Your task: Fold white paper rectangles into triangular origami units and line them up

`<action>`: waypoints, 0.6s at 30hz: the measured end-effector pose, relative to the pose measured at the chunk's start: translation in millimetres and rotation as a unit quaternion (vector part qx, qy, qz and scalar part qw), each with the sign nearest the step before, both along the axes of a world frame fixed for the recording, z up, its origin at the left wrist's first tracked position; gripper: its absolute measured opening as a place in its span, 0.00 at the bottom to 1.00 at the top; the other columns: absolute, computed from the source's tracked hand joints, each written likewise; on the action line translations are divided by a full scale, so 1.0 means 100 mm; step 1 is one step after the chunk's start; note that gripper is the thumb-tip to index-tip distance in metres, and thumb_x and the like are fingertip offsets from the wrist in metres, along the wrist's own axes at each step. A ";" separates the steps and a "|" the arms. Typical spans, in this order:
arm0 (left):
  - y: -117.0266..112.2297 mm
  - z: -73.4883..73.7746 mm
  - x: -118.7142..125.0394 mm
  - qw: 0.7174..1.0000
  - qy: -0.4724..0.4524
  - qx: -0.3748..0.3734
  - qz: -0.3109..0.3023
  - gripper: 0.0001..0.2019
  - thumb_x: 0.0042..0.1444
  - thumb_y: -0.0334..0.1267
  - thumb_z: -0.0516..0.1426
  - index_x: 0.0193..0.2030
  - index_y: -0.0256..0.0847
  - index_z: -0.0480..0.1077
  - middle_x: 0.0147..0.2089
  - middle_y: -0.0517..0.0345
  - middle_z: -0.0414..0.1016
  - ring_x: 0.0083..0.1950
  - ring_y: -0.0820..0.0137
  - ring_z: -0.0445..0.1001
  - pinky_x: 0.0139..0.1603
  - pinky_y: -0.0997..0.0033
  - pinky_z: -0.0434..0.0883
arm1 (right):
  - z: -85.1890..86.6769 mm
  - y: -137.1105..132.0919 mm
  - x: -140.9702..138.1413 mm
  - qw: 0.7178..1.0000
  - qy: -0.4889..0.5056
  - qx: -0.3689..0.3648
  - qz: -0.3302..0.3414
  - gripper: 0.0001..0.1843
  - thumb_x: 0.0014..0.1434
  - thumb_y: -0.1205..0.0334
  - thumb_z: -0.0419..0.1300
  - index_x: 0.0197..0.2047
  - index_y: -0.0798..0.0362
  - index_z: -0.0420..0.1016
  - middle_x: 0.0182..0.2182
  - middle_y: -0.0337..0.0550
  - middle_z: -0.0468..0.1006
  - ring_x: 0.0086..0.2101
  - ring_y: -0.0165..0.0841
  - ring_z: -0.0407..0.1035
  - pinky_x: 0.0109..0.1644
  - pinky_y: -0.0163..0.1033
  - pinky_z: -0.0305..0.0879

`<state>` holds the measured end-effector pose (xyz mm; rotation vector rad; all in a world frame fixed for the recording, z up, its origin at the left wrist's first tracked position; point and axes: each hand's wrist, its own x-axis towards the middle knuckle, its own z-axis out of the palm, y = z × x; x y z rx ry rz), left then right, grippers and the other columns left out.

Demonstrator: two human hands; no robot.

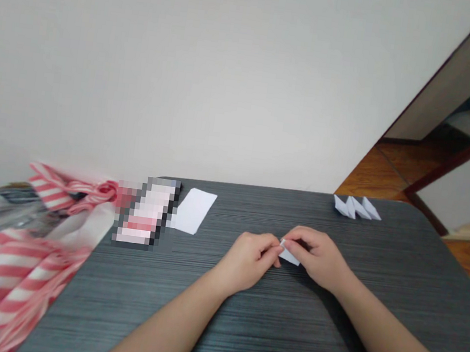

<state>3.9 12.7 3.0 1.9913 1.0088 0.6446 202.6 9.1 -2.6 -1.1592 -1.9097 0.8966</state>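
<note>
Small white paper (292,257) sits between my fingertips, just right of the centre of the frame and a little below mid-height. It looks folded, though my fingers cover much of it, so I cannot tell its full shape. I judge that working this small fold well calls for a light, steady pinch, edges lined up before any crease is pressed flat, and no tugging that could tear the corner.

My left hand (249,260) comes from the lower left, thumb and forefinger nearly closed on the paper's left end. My right hand (317,256) comes from the lower right, thumb and forefinger pinching its upper edge, with a narrow gap behind the tips.

Around them spreads a dark, grained table (266,336). Toward the upper right of the tabletop stand pointed folded paper pieces (356,207) in a row. Left of centre lies flat white paper (195,211), beside a pixelated dark-edged object (149,211). Red-and-white striped fabric (0,278) fills the lower left.
</note>
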 end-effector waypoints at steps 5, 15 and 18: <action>0.00 0.00 0.00 1.000 -0.002 -0.003 -0.012 0.16 0.67 0.38 0.51 0.30 0.39 0.75 0.29 0.61 0.79 0.28 0.76 0.71 0.33 0.77 0.62 | 0.03 0.00 -0.02 1.000 -0.006 0.006 0.008 0.09 0.63 0.67 0.58 0.33 0.52 0.77 0.30 0.40 0.79 0.33 0.32 0.72 0.40 0.36 0.64; 0.00 0.02 0.00 1.000 0.005 -0.017 0.005 0.17 0.66 0.38 0.51 0.29 0.39 0.75 0.27 0.61 0.77 0.25 0.75 0.67 0.30 0.76 0.60 | 0.07 0.00 -0.02 0.999 -0.036 -0.028 -0.003 0.12 0.64 0.62 0.56 0.31 0.53 0.77 0.28 0.40 0.79 0.30 0.33 0.71 0.37 0.36 0.64; 0.00 0.03 0.00 1.000 -0.003 -0.025 0.007 0.17 0.65 0.38 0.51 0.28 0.39 0.75 0.26 0.61 0.76 0.24 0.75 0.65 0.28 0.75 0.59 | 0.08 0.01 -0.01 0.998 -0.055 -0.028 0.000 0.14 0.64 0.60 0.56 0.30 0.53 0.77 0.27 0.40 0.79 0.30 0.33 0.70 0.35 0.36 0.64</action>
